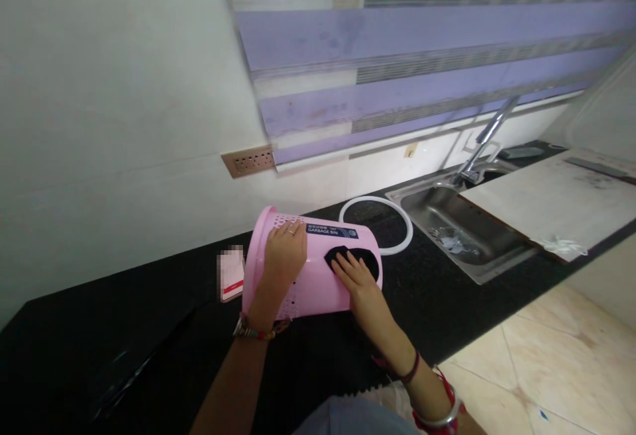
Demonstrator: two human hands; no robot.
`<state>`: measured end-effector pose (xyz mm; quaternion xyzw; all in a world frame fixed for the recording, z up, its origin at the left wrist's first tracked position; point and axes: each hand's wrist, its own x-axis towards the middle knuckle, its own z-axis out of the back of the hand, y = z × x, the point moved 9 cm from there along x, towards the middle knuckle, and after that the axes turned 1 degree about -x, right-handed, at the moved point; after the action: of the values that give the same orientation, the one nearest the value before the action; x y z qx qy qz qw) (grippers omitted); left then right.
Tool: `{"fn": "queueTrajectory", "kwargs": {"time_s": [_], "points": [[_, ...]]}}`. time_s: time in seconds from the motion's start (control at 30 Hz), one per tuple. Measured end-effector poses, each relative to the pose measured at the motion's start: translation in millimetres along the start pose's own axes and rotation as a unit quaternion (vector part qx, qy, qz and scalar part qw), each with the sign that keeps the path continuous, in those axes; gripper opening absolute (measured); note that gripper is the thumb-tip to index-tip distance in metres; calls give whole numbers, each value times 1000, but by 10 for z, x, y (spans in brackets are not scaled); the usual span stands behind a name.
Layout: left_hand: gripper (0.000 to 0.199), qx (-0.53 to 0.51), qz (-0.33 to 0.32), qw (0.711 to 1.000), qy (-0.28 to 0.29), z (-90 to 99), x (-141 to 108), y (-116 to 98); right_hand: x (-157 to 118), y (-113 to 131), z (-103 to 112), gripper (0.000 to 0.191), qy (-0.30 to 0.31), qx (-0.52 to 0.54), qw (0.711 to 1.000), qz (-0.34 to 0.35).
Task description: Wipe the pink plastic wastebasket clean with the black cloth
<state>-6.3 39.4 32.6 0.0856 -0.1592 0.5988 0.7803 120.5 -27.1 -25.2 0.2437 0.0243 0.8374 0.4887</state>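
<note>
Beside a steel sink [450, 220], fingers curl over a pink bin [318, 279] and flatten black cloth [350, 261] across it.

The person's left hand [287, 249] is wearing a thin, pale metallic ring [291, 228] on one finger, and a chunky multicoloured bracelet [254, 331], showing dark, red and yellowish parts, is circling that wrist. Beyond the right hand [358, 279], a narrow dark-red band [412, 369] is ringing the forearm, with red cords [446, 392] and a smooth silver-coloured bangle [451, 415] sitting farther up. A light blue-grey garment [350, 417], probably a top, is showing at the bottom edge.
</note>
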Motion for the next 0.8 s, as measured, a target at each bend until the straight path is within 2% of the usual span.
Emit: {"fn": "queueTrajectory", "kwargs": {"time_s": [0.07, 0.13, 0.23, 0.33, 0.43, 0.5, 0.63, 0.7, 0.8], "points": [[39, -3, -3, 1000, -5, 12, 0, 17, -65, -17, 9, 62, 4, 8, 1000, 8], [39, 0, -1, 1000, -17, 22, -9, 20, -95, -145, 48, 64, -6, 13, 1000, -15], [39, 5, 6, 1000, -28, 15, -13, 14, 2, -253, 79, 67, -23, 2, 998, -53], [39, 6, 15, 999, -28, -1, 3, 27, 156, -46, 12, 66, -11, -16, 1000, -18], [37, -2, 12, 999, -34, -1, 19, 40, 156, 161, -49, 64, 6, -23, 999, 46], [36, -4, 8, 999, -45, 6, 21, 41, 105, 134, -31, 64, 2, -27, 998, 59], [34, -4, 2, 998, -69, 27, 11, 29, 145, -42, 53, 63, -21, -51, 998, 23], [34, -5, 7, 997, -76, 42, 3, 32, 209, -1, 61, 62, -23, -64, 997, 24], [34, -7, 14, 997, -74, 52, -7, 41, 217, 134, 44, 62, -12, -64, 996, 64]]}}
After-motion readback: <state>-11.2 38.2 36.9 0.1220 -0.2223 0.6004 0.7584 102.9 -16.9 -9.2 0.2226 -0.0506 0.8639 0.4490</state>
